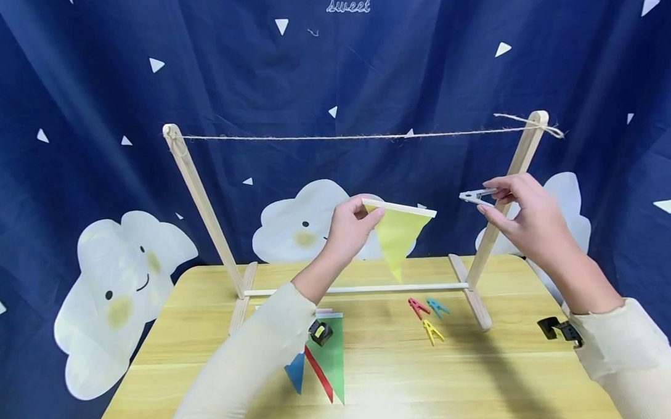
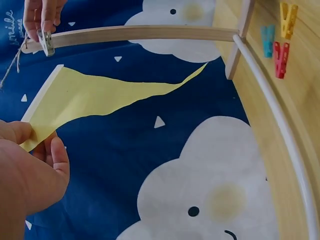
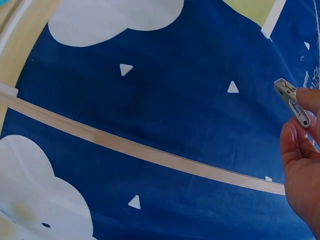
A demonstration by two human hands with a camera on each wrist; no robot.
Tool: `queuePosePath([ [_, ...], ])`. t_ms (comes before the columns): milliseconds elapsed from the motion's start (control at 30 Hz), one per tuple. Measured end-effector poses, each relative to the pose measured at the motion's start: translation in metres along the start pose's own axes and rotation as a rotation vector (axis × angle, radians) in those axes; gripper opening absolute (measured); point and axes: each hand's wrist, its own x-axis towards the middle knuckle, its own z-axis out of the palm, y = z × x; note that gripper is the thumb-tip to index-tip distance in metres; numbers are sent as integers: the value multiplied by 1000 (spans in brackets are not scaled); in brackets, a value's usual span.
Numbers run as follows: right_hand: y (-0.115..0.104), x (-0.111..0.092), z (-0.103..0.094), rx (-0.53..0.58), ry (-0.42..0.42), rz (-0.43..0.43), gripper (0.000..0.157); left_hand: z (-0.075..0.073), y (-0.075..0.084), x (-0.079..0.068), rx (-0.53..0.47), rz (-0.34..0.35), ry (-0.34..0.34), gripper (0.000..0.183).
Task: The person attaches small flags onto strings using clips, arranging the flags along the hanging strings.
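A yellow triangular pennant (image 1: 398, 235) with a white top strip hangs point down from my left hand (image 1: 351, 226), whose thumb and fingers pinch the strip's left end. In the left wrist view the pennant (image 2: 95, 92) stretches away from that hand. My right hand (image 1: 527, 212) pinches a pale grey clothespin (image 1: 475, 196), its tip turned toward the pennant with a space between them. The same clothespin (image 3: 291, 101) shows between thumb and fingers in the right wrist view. Above both hands a string (image 1: 311, 137) runs between two wooden posts; neither pennant nor clothespin touches it.
On the table (image 1: 385, 368) lie a red clothespin (image 1: 418, 307), a blue clothespin (image 1: 437, 307) and a yellow clothespin (image 1: 433, 332). Green (image 1: 334, 357), red and blue pennants lie partly under my left forearm. A white rod (image 1: 399, 288) joins the wooden stand's feet.
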Motion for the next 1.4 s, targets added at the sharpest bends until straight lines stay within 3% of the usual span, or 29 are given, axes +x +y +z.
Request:
queuePosePath([
  [467,0,17,-18,-47,47,-9,43,26,17,13,-121,39,21,12],
  [633,-1,25,-25,-61,68,37,45,34,20,19,-173,42,24,12],
  [967,-1,43,-35,-52,151,34,39,42,31,37,-194,66,57,12],
  [1400,-2,63,-50,-79,147,8,41,58,57,45,-215,83,98,13],
])
